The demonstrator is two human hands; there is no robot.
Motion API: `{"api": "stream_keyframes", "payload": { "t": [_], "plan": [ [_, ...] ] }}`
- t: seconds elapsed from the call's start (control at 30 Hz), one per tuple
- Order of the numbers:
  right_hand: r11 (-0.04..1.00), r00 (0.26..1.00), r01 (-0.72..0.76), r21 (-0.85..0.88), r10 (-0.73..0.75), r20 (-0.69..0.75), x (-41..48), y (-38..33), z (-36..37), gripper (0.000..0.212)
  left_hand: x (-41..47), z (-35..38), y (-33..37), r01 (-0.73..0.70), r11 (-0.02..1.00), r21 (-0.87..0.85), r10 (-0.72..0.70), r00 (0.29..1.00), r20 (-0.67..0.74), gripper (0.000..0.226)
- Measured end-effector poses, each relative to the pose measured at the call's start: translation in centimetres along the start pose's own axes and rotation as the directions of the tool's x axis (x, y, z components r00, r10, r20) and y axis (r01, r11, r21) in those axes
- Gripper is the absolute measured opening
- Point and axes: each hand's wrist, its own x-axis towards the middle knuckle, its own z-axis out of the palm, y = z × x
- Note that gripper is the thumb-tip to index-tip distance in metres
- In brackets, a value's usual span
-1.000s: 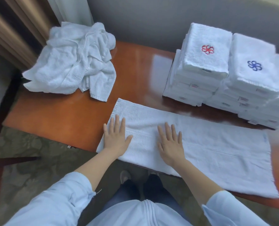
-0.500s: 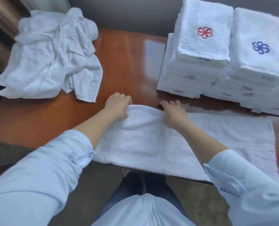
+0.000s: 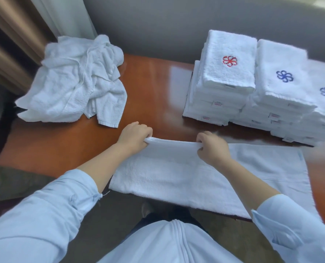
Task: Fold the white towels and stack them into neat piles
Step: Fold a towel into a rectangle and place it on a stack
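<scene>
A long white towel [image 3: 176, 175] lies across the near edge of the wooden table [image 3: 154, 88], its near side hanging over the edge. My left hand [image 3: 135, 136] grips the towel's far left corner. My right hand [image 3: 212, 147] pinches the far edge further right. Between the two hands that edge is lifted off the table. At the back left sits a crumpled heap of unfolded white towels [image 3: 74, 80]. On the right stand piles of folded towels: one topped with a red emblem [image 3: 228, 76], and piles with blue emblems [image 3: 283, 86].
A grey wall runs behind the table, with a curtain at the back left. Patterned carpet and my shoes show below the table's near edge. Bare wood lies between the heap and the folded piles.
My hands were flat on the towel a second ago. They reached to its far edge, curled round it, and now lift it slightly off the table.
</scene>
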Motion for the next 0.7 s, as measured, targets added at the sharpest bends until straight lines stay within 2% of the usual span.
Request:
{"api": "stream_keyframes", "payload": {
  "t": [0.13, 0.33, 0.5, 0.63, 0.7],
  "plan": [
    [0.999, 0.999, 0.032, 0.020, -0.032, 0.005, -2.4, -0.9, -0.4, 0.023, -2.8, -0.3, 0.6, -0.024, 1.000, 0.018, 0.025, 0.999, -0.038, 0.021],
    [0.995, 0.995, 0.103, 0.008, -0.103, 0.014, -6.5, -1.5, 1.1, 0.022, -7.2, 1.3, 1.3, -0.023, 0.987, 0.156, 0.029, 0.999, -0.034, 0.027],
    [0.990, 0.990, 0.135, 0.032, -0.136, 0.042, -9.4, -1.7, 3.6, 0.022, -10.0, 3.3, 2.0, -0.023, 0.962, 0.273, 0.004, 0.998, 0.069, 0.023],
    [0.991, 0.972, 0.125, 0.047, -0.131, 0.194, -11.1, -1.9, 5.7, 0.021, -11.6, 5.2, 2.5, 0.042, 0.955, 0.293, -0.105, 0.973, 0.204, 0.025],
    [0.992, 0.966, 0.112, 0.050, -0.121, 0.228, -12.0, -2.0, 6.4, 0.020, -12.4, 6.1, 3.0, 0.084, 0.959, 0.271, -0.145, 0.966, 0.213, 0.032]
  ]
}}
